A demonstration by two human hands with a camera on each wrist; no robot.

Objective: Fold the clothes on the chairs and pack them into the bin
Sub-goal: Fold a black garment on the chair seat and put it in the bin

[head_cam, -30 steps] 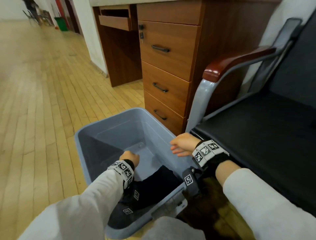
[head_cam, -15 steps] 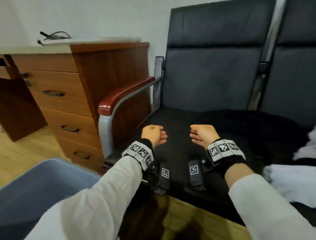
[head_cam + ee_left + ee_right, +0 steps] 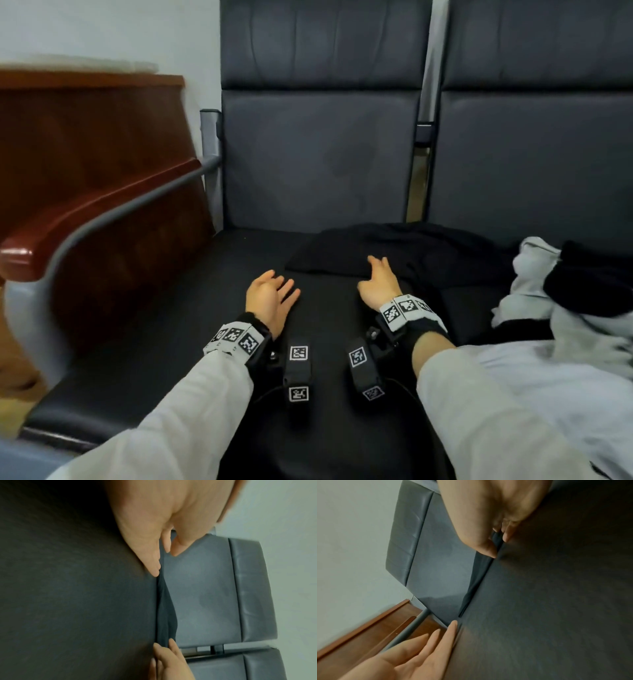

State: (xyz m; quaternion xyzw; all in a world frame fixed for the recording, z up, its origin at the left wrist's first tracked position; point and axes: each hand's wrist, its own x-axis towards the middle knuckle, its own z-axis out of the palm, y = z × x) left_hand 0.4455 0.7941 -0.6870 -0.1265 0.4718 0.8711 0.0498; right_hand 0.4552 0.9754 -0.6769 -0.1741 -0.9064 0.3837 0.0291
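Note:
A black garment [image 3: 387, 250] lies flat on the black chair seat [image 3: 164, 342], running off to the right. My right hand [image 3: 376, 265] rests its straight fingers on the garment's near edge; in the right wrist view the thumb and fingers [image 3: 491, 550] straddle that edge [image 3: 479, 574] without closing. My left hand [image 3: 286, 289] hovers open, palm turned inward, just left of the garment and touching nothing. A crumpled light grey garment [image 3: 534, 301] with a black piece [image 3: 589, 287] on it lies on the seat to the right. A grey-blue patch at the lower left may be the bin [image 3: 13, 459].
A metal armrest with a red-brown wooden pad [image 3: 85, 219] bounds the seat on the left, with a wooden desk [image 3: 85, 137] behind it. Two grey chair backs [image 3: 318, 154] stand upright behind the seats. The left part of the seat is bare.
My view has swung from the bin up to the chairs. Both hands left the bin, uncurled and reached forward; the right hand now touches the black garment's edge.

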